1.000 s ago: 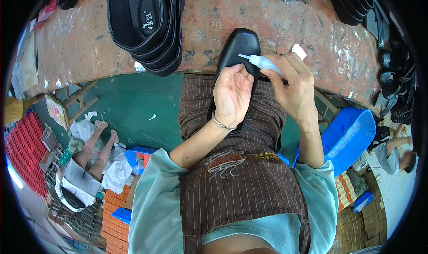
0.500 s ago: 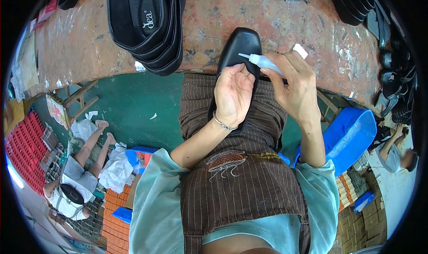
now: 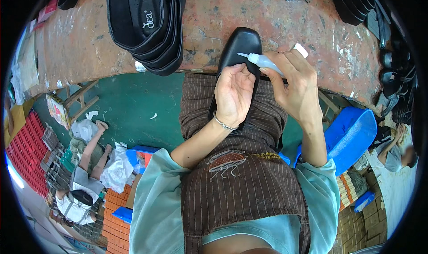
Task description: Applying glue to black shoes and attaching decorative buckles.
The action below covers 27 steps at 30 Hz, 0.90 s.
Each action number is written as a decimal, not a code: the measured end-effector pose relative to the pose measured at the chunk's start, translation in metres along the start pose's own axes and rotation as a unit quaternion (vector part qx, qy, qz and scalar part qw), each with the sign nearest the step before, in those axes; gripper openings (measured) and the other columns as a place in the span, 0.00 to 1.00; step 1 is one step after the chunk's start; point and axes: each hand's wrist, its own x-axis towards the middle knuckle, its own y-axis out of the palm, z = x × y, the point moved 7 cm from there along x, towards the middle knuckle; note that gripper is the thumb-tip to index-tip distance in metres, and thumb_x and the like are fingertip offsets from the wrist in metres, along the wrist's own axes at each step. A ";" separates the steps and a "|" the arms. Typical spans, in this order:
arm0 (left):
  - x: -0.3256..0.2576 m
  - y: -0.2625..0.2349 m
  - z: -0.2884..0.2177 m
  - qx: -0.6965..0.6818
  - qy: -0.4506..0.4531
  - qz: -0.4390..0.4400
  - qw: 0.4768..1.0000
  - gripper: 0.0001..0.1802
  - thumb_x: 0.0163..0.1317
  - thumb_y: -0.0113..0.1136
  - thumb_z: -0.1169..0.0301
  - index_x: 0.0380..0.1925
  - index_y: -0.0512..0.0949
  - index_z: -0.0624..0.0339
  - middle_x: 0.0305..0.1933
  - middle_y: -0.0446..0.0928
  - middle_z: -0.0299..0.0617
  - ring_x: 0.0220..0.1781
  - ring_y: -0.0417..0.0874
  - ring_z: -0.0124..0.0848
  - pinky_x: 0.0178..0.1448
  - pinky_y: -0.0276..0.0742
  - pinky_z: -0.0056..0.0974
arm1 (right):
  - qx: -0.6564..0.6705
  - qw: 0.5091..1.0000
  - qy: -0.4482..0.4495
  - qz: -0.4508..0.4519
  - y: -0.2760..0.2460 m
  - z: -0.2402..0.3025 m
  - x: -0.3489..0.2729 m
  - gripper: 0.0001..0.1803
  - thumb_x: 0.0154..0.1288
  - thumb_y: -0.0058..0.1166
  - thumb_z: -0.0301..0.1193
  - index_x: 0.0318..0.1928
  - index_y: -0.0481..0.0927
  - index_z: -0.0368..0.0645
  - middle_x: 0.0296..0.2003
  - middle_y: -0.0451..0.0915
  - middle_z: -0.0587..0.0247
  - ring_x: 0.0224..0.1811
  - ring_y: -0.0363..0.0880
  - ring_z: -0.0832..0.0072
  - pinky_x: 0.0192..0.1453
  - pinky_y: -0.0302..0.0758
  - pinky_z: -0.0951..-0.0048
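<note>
The black shoe [image 3: 238,53] lies toe-up across the near edge of the desk [image 3: 312,35], its heel end on the brown striped apron [image 3: 240,165]; the left hand [image 3: 234,95] has its grip closed around the shoe's middle, fingers curled over the near side. Just right of the shoe, the right hand [image 3: 296,86] has its grip tight on a small white glue bottle [image 3: 263,61], nozzle pointing left over the shoe's top; a stack of black soles [image 3: 147,22] lies well left of the shoe on the desk.

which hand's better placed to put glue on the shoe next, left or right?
Right, probably. The right hand grips the squeeze bottle with its nozzle aimed at the black shoe. The left hand clasps the shoe on the lap, steadying it.
</note>
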 end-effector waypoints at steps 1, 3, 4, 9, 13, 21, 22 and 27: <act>0.000 -0.001 0.000 0.001 -0.002 -0.009 1.000 0.05 0.63 0.49 0.72 0.37 0.72 0.60 0.36 0.74 0.33 0.42 0.72 0.25 0.48 0.68 0.33 | 0.000 1.000 0.000 0.000 0.000 0.000 0.000 0.10 0.53 0.60 0.25 0.38 0.79 0.39 0.26 0.76 0.57 0.31 0.75 0.60 0.34 0.73 0.62; 0.000 -0.003 0.000 0.002 -0.004 -0.018 1.000 0.05 0.63 0.49 0.72 0.37 0.72 0.59 0.35 0.74 0.33 0.41 0.72 0.25 0.47 0.67 0.33 | 0.001 1.000 0.002 0.003 -0.002 0.001 0.000 0.10 0.53 0.61 0.25 0.38 0.79 0.40 0.26 0.75 0.57 0.31 0.75 0.60 0.34 0.73 0.62; 0.000 -0.003 0.001 -0.002 -0.005 -0.009 1.000 0.05 0.63 0.49 0.72 0.37 0.72 0.60 0.35 0.74 0.33 0.41 0.72 0.25 0.47 0.67 0.33 | 0.001 1.000 0.002 0.004 -0.003 0.001 0.000 0.10 0.53 0.61 0.25 0.38 0.79 0.40 0.26 0.75 0.57 0.31 0.75 0.60 0.34 0.73 0.62; 0.000 -0.003 0.001 -0.002 -0.003 -0.007 1.000 0.05 0.63 0.50 0.72 0.36 0.72 0.60 0.34 0.73 0.32 0.39 0.72 0.25 0.47 0.68 0.33 | -0.003 1.000 0.010 0.012 -0.003 0.002 0.001 0.10 0.52 0.61 0.25 0.37 0.79 0.39 0.26 0.75 0.57 0.31 0.75 0.60 0.34 0.73 0.62; 0.002 -0.012 0.003 -0.014 -0.005 -0.019 1.000 0.05 0.63 0.50 0.72 0.36 0.72 0.60 0.35 0.74 0.33 0.39 0.72 0.25 0.46 0.68 0.32 | -0.003 1.000 -0.005 -0.002 -0.002 0.003 0.002 0.09 0.52 0.61 0.25 0.36 0.79 0.39 0.26 0.76 0.57 0.31 0.75 0.60 0.34 0.73 0.62; 0.001 -0.004 0.001 -0.005 0.003 -0.008 1.000 0.05 0.63 0.50 0.72 0.36 0.72 0.61 0.36 0.74 0.33 0.40 0.72 0.26 0.47 0.68 0.33 | -0.001 1.000 0.004 0.008 -0.005 0.003 0.001 0.08 0.52 0.60 0.25 0.35 0.79 0.39 0.26 0.76 0.57 0.31 0.75 0.60 0.34 0.73 0.62; 0.001 -0.004 0.001 -0.005 0.000 -0.012 1.000 0.05 0.63 0.50 0.72 0.36 0.72 0.61 0.36 0.74 0.33 0.40 0.72 0.26 0.47 0.68 0.33 | 0.000 1.000 0.004 0.008 -0.005 0.003 0.002 0.08 0.52 0.60 0.25 0.35 0.79 0.39 0.26 0.76 0.57 0.31 0.75 0.60 0.34 0.73 0.62; 0.001 -0.004 0.001 -0.001 -0.003 -0.007 1.000 0.05 0.63 0.50 0.72 0.37 0.72 0.60 0.36 0.74 0.33 0.41 0.72 0.26 0.47 0.68 0.33 | -0.001 1.000 0.002 0.011 -0.003 0.004 0.003 0.08 0.52 0.60 0.24 0.35 0.78 0.39 0.26 0.76 0.57 0.31 0.75 0.60 0.34 0.73 0.62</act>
